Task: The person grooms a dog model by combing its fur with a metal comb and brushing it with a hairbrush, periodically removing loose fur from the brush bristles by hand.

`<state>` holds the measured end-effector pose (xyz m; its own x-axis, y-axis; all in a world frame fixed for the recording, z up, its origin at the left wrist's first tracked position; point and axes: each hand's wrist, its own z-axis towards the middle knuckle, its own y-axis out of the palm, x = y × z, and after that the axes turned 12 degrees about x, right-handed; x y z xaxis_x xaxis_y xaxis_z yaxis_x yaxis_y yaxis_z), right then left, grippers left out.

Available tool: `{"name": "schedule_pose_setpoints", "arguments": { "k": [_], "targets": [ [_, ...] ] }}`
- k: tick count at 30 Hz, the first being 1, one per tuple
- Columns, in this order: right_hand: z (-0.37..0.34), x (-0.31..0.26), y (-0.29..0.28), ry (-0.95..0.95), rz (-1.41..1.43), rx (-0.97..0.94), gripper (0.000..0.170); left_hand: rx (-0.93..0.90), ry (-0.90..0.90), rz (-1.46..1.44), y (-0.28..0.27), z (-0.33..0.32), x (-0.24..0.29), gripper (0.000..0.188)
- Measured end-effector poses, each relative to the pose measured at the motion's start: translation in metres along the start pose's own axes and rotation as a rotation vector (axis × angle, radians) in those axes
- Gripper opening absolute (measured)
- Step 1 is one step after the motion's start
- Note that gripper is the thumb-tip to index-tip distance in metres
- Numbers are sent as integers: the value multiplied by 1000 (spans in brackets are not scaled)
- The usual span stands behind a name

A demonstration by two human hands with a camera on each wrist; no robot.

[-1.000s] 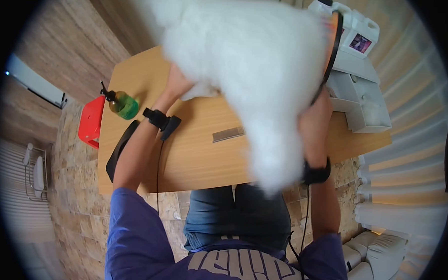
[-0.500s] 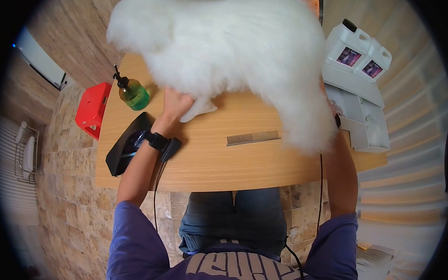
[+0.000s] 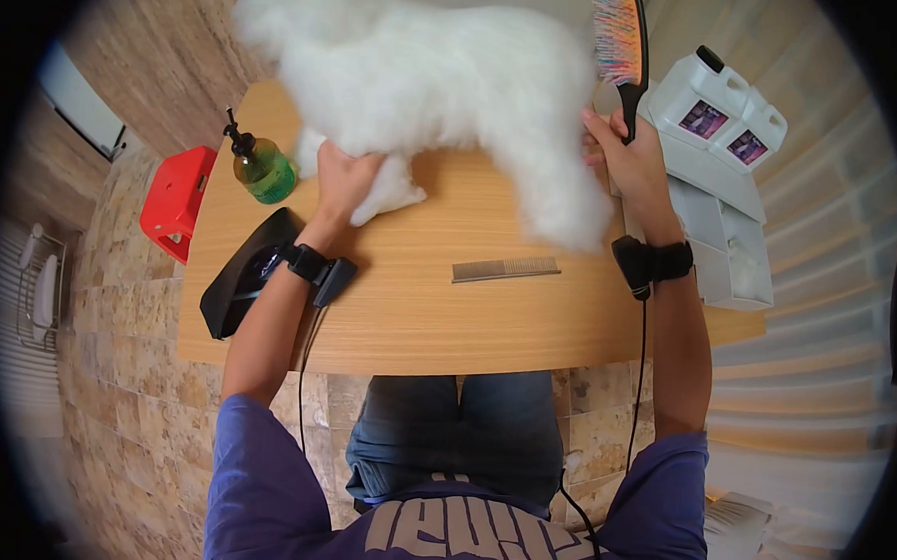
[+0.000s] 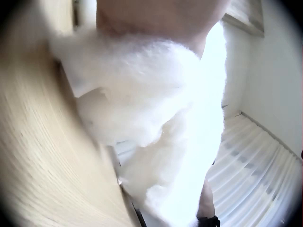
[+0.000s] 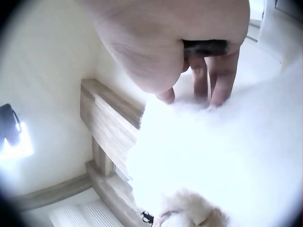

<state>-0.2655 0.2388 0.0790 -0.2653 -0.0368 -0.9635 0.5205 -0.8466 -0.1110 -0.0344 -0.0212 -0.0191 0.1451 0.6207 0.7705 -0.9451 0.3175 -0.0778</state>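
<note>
A fluffy white dog [image 3: 447, 75] stands crosswise on the wooden table [image 3: 407, 318], its head at the upper left. My left hand [image 3: 345, 180] grips one of its front legs; in the left wrist view that hand [image 4: 158, 19] is at the top, fingers hidden, against white fur [image 4: 137, 85]. At the dog's rear, my right hand [image 3: 634, 168] holds the black handle of a brush [image 3: 622, 47] with multicoloured bristles, which points up and away. In the right wrist view, the handle [image 5: 204, 48] lies in my right hand [image 5: 165, 42] and the fingertips touch the fur.
A metal comb [image 3: 506, 271] lies near the table's middle. At left are a green pump bottle [image 3: 265, 172], a black pouch [image 3: 244, 271] and a red stool [image 3: 177, 198]. White jugs [image 3: 712, 101] and a white open box [image 3: 740, 258] stand at right.
The dog's body has swung crosswise, its head to the left. My right hand has come out from behind its rear, showing the brush. My left hand stays by the front leg.
</note>
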Motion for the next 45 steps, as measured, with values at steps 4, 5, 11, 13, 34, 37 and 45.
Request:
{"name": "schedule_pose_setpoints", "arguments": {
  "k": [4, 5, 11, 13, 34, 37, 45],
  "targets": [
    [-28, 19, 6, -177, -210, 56, 40, -41, 119, 51, 1, -5, -3, 28],
    [-35, 26, 7, -332, -97, 66, 46, -38, 116, 53, 3, -6, 1, 28],
    [-49, 63, -7, -365, -585, 325, 59, -173, 426, 356, -11, -6, 9, 29],
    [-52, 75, -8, -395, -512, 334, 52, -110, 533, 534, -16, -9, 14, 34],
    [-75, 80, 27, -50, -43, 529, 62, -487, -74, -52, 10, -8, -3, 59],
    [-74, 86, 30, -73, -22, 474, 60, -469, -205, -89, 13, -14, 5, 55],
    [-67, 76, 18, -206, -79, 263, 48, -393, -15, 9, 2, -26, -7, 49]
  ]
}}
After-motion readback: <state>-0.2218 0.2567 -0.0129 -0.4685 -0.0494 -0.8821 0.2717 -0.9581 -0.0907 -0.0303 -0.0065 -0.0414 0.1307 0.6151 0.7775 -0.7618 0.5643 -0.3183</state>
